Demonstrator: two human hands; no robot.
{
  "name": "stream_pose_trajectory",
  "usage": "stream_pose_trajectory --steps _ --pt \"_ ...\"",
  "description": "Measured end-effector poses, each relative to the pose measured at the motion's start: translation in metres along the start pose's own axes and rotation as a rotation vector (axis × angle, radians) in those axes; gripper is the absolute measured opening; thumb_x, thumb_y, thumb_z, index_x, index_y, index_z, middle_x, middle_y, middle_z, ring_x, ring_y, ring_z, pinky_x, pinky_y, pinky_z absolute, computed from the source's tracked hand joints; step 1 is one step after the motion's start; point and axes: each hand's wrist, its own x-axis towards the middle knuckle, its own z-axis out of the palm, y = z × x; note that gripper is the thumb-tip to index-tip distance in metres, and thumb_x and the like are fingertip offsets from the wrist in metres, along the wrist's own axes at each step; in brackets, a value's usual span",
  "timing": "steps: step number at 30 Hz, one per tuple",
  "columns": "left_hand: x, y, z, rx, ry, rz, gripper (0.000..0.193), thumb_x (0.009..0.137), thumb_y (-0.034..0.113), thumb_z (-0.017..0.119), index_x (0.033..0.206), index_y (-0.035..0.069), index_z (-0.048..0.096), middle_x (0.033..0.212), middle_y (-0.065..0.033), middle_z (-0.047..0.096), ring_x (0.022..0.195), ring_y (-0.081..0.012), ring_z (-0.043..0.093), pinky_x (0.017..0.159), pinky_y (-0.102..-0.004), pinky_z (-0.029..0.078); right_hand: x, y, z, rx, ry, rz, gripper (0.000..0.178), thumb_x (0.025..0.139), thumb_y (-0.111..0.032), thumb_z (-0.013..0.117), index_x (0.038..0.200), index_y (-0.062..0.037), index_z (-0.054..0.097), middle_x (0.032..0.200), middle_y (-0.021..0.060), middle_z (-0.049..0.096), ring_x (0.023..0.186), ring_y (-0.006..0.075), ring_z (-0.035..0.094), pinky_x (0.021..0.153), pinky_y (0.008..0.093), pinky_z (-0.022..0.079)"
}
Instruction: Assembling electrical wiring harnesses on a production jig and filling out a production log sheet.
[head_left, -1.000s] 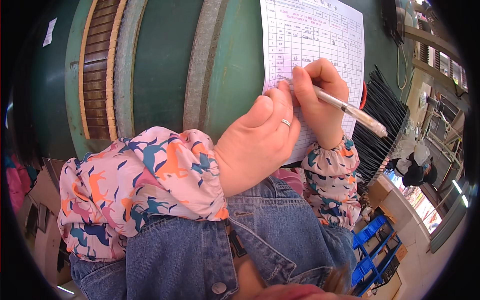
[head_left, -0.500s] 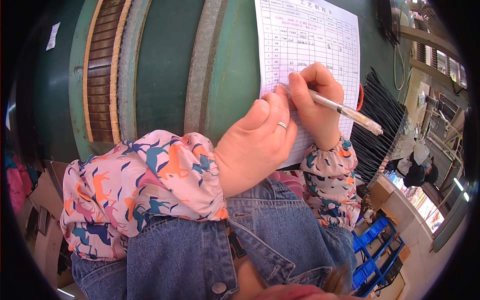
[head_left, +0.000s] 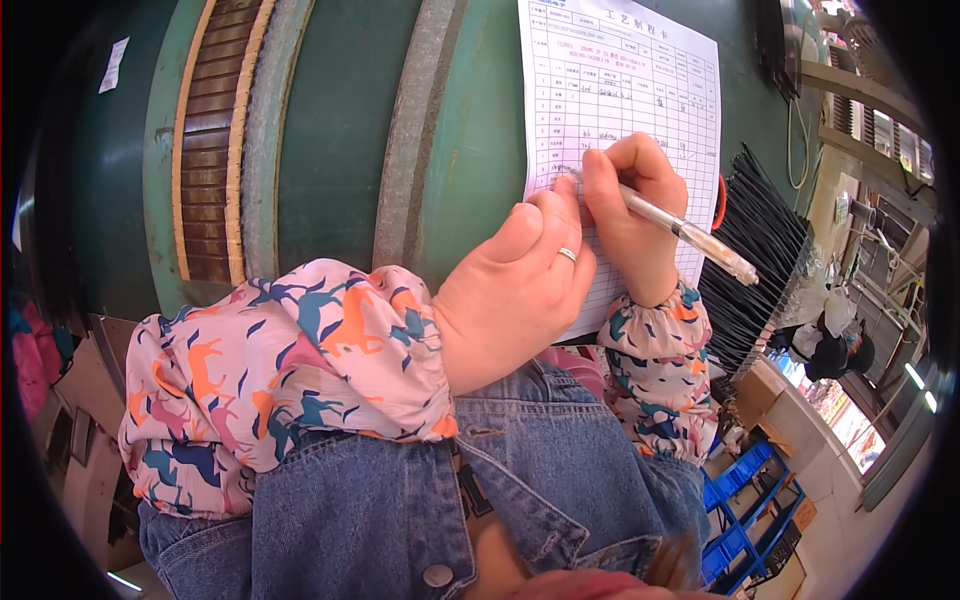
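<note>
My right hand [head_left: 640,215] grips a clear-barrelled pen [head_left: 700,238] between thumb and fingers, its rear end slanting down to the right. The writing tip is tucked behind my fingers, low on the left part of a printed form [head_left: 665,55]. This white sheet carries a ruled table with some handwritten entries. Beside the pen, my left hand [head_left: 525,285] lies on the sheet's lower left part with a ring on one finger. Its fingers are loosely bent and stretched toward the pen tip, holding nothing.
Left of the form, metal strips [head_left: 415,130] and a slatted track [head_left: 212,140] run along the green work surface [head_left: 330,130]. A bundle of black cables [head_left: 755,260] lies right of the form. Blue bins [head_left: 740,500] stand on a rack at the lower right.
Slightly more handwriting shows at the left of the lower row by my fingertips. The pen's rear end has dipped a little down and left. My left hand stays on the form.
</note>
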Motion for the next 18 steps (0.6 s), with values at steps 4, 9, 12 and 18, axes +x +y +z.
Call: stream_pose_trajectory --steps 4,9,12,18 --pt "0.0 0.0 -0.001 0.005 -0.027 0.002 0.027 0.075 0.019 0.052 0.088 -0.001 0.064 0.104 -0.0216 0.065 0.1 -0.0275 0.054 0.093 -0.0352 0.033 0.001 0.002 -0.001 -0.019 -0.036 0.02 0.02 0.085 -0.007 0.066 0.071 -0.0028 0.053 0.055 -0.0003 0.054 0.05 0.0011 0.045 0.044 0.02 0.036" --pt "0.002 -0.001 -0.009 0.022 -0.094 -0.002 0.026 0.076 0.017 0.054 0.094 0.001 0.065 0.11 -0.0159 0.065 0.103 -0.0201 0.057 0.088 -0.0304 0.035 0.0 -0.001 -0.002 -0.029 -0.026 0.015 0.021 0.085 -0.006 0.066 0.07 -0.0032 0.051 0.055 -0.001 0.053 0.05 0.0012 0.043 0.044 0.02 0.035" --pt "0.002 0.0 -0.008 0.021 -0.091 -0.012 0.026 0.076 0.017 0.055 0.094 0.001 0.065 0.111 -0.0162 0.065 0.103 -0.0201 0.057 0.088 -0.0304 0.035 -0.003 0.006 -0.003 -0.017 0.064 0.049 0.021 0.085 -0.006 0.066 0.07 -0.0031 0.051 0.056 -0.0016 0.053 0.05 0.0011 0.043 0.044 0.0199 0.035" --pt "0.002 0.0 -0.008 0.02 -0.087 -0.017 0.025 0.076 0.017 0.055 0.092 0.002 0.065 0.11 -0.0162 0.066 0.103 -0.0203 0.057 0.088 -0.0305 0.035 0.0 0.002 -0.002 -0.009 0.002 -0.006 0.02 0.085 -0.006 0.066 0.071 -0.0028 0.052 0.056 -0.002 0.052 0.051 0.0006 0.042 0.044 0.0198 0.035"
